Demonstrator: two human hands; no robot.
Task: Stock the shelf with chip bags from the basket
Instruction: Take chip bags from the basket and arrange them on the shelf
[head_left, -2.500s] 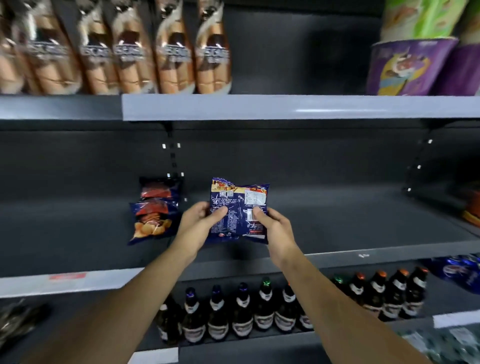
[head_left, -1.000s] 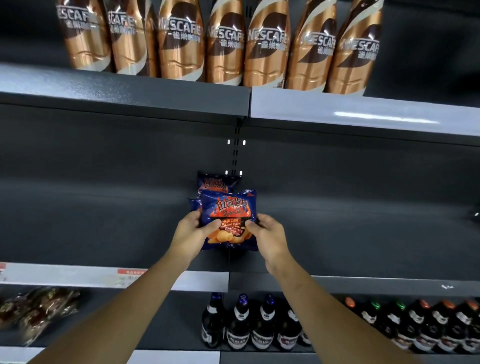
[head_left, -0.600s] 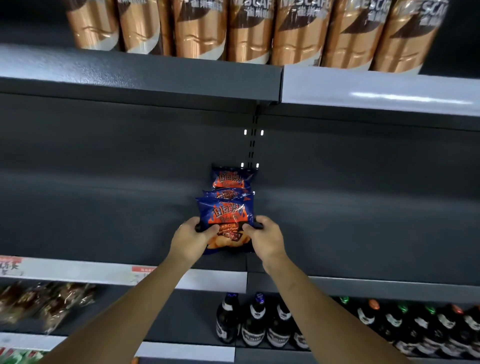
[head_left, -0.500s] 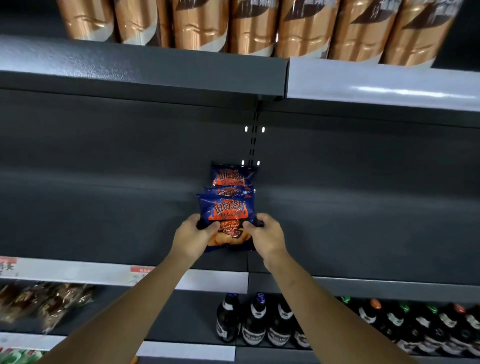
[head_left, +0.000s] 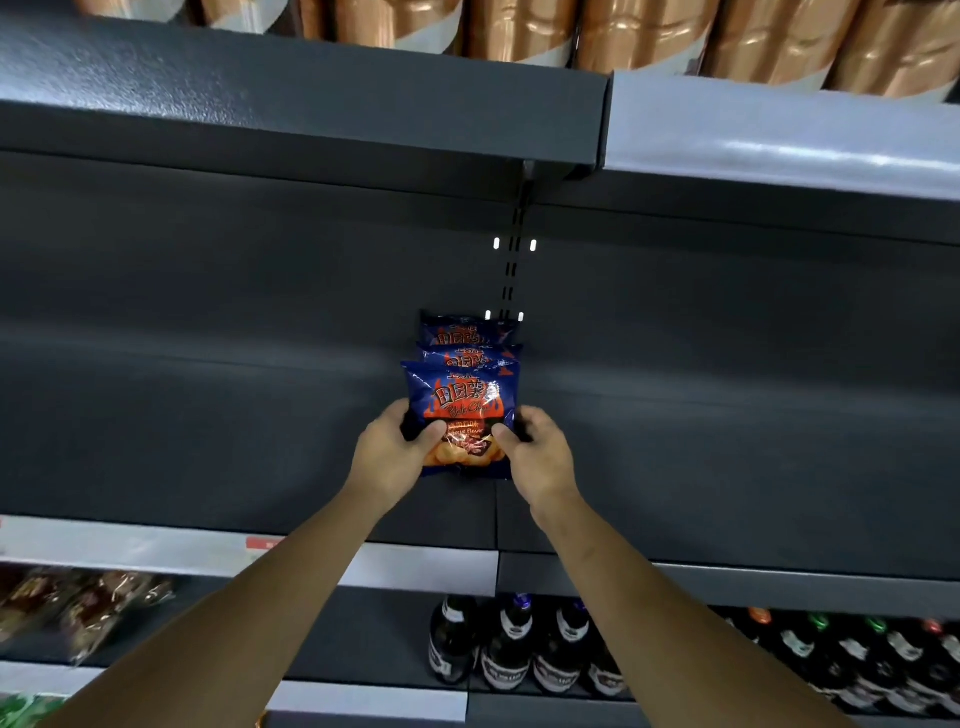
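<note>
You have the front chip bag (head_left: 460, 410) pinched between both hands. Your left hand (head_left: 387, 460) takes its left edge and your right hand (head_left: 540, 460) its right edge, each thumb laid on the printed face and the fingers (head_left: 525, 420) curled round behind. Both hands are grasping the bag; neither has let go.

The bag stands upright, long axis running top to bottom, face toward you, on the middle shelf (head_left: 218, 457). Its lower edge looks to be on the deck or just off it (I cannot tell which).

The relation that matters is this: the bag lies straight ahead of your fingers, squarely between them. Both hands are equally near, so neither needs to lead. Directly behind it stand the second bag (head_left: 470, 358) and the third bag (head_left: 457, 335), in a single file running back toward the rear panel, each showing above the one in front. The front bag sits touching the second or just before it.

I judge the placing nearly done. What is left is to settle the bag and spread your hands sideways off its edges. Then draw them back toward you rather than upward. The bag looks light and puffy, so a caught finger could tip it forward over the shelf lip, toward the beer bottles (head_left: 514, 654) below.
</note>
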